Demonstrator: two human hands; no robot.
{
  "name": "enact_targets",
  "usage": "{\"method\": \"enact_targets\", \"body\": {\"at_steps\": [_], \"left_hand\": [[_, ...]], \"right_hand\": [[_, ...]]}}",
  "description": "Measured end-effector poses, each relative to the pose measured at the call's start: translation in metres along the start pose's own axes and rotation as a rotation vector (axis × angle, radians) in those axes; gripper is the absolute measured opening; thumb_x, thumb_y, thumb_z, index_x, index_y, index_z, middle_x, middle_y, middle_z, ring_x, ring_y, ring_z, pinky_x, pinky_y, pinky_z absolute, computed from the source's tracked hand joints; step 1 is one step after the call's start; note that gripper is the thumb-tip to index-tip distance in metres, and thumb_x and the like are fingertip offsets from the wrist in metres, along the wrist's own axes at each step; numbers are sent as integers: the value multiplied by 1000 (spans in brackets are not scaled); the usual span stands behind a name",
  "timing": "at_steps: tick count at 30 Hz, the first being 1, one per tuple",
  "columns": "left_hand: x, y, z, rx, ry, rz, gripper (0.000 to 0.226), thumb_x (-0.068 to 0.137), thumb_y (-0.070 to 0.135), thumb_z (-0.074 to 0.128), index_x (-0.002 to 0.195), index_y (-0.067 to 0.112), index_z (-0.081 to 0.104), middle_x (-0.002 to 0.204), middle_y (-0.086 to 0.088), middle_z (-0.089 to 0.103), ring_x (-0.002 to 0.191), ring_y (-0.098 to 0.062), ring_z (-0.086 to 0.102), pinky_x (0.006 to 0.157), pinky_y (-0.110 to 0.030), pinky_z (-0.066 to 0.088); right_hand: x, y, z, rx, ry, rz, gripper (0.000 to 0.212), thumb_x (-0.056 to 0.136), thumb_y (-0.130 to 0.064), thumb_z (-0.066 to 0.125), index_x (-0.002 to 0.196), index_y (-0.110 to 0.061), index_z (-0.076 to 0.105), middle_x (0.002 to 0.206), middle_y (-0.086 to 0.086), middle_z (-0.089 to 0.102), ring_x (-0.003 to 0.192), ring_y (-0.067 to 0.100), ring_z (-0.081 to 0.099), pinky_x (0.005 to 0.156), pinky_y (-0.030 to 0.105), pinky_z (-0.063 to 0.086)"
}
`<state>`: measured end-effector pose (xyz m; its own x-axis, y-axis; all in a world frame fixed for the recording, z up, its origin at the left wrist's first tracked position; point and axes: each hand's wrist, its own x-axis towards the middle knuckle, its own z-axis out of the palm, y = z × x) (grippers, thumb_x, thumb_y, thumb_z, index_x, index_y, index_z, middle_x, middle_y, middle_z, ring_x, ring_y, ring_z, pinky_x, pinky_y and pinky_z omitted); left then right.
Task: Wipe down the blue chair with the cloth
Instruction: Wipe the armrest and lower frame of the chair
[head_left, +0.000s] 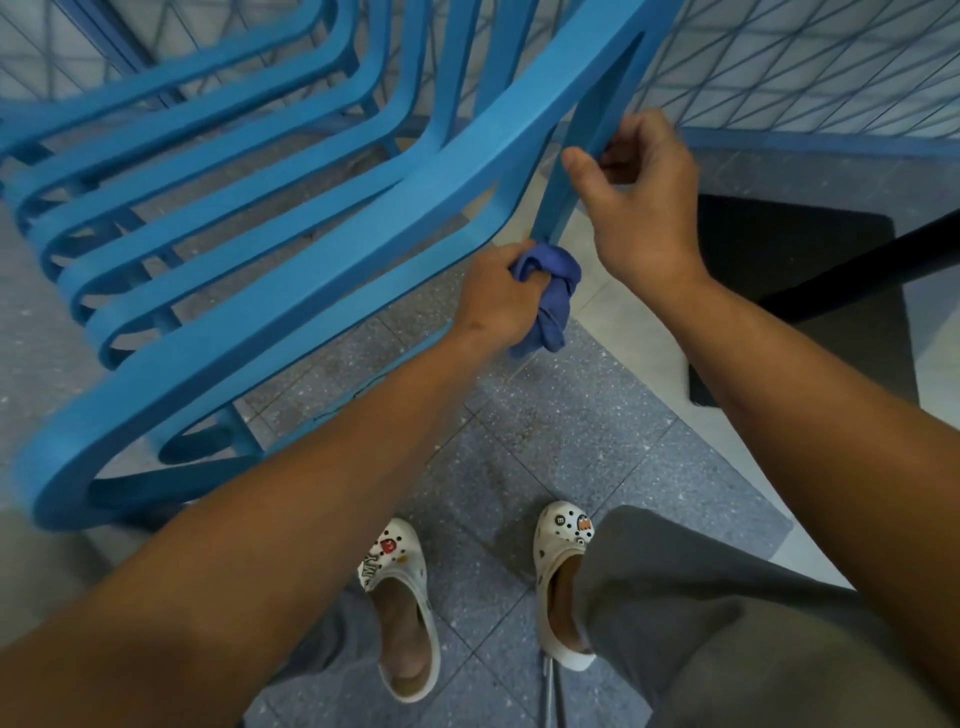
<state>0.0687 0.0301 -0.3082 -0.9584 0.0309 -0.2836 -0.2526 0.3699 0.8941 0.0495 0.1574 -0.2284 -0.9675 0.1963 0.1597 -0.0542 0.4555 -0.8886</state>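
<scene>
Both forearms bare, extended forward and down. Left hand (493, 291): fingers curled tight, gripping bunched cloth (550, 296), knuckles up, wrist straight. Right hand (639, 192): raised higher than left, fingers curled round chair (291, 228) leg, thumb extended along near side, back of hand toward camera. Hands close, not touching.

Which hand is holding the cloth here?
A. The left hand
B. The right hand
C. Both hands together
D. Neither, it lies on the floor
A. The left hand grips the bunched blue cloth against the lower end of a chair bar, while the right hand has its fingers curled round the blue chair bar higher up and touches no cloth.
</scene>
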Motion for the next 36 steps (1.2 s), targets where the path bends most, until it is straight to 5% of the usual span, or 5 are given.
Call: {"method": "enact_targets", "body": {"at_steps": [11, 19, 23, 28, 36], "left_hand": [[-33, -42, -17, -207, -265, -148, 26, 94, 7, 56, 108, 16, 75, 109, -15, 75, 109, -36, 69, 95, -58, 54], [-33, -47, -24, -471, -412, -277, 41, 74, -1, 58, 97, 26, 79, 104, -9, 77, 101, -24, 73, 80, -31, 59], [-25, -41, -40, 21, -441, 10, 47, 89, -4, 61, 135, 8, 61, 132, -13, 67, 122, -25, 63, 99, -34, 52], [-13, -35, -71, 518, -30, 415, 47, 90, 5, 59, 137, 8, 59, 136, -10, 62, 126, -26, 57, 108, -34, 41], [-6, -57, -73, 913, -156, 419, 77, 87, 21, 62, 157, 16, 31, 168, -5, 18, 155, -30, 12, 124, -49, 9]], "right_hand": [[-87, 69, 26, 150, -533, 604, 24, 108, -40, 43, 120, -34, 64, 119, -8, 70, 105, 6, 69, 89, 23, 55], [-85, 89, 45, 104, -375, 571, 34, 100, -26, 64, 131, -12, 62, 127, 7, 69, 111, 16, 66, 99, 32, 54], [-71, 99, 51, -129, -270, 548, 31, 93, -24, 71, 118, -8, 65, 109, 8, 71, 95, 20, 68, 81, 29, 55], [-61, 115, 33, -272, -259, 512, 25, 85, -12, 66, 110, -16, 64, 77, -9, 73, 68, 6, 68, 64, 35, 58], [-51, 131, 48, -338, -226, 334, 33, 82, -30, 79, 101, -20, 54, 91, -6, 63, 81, 14, 61, 65, 29, 50]]}}
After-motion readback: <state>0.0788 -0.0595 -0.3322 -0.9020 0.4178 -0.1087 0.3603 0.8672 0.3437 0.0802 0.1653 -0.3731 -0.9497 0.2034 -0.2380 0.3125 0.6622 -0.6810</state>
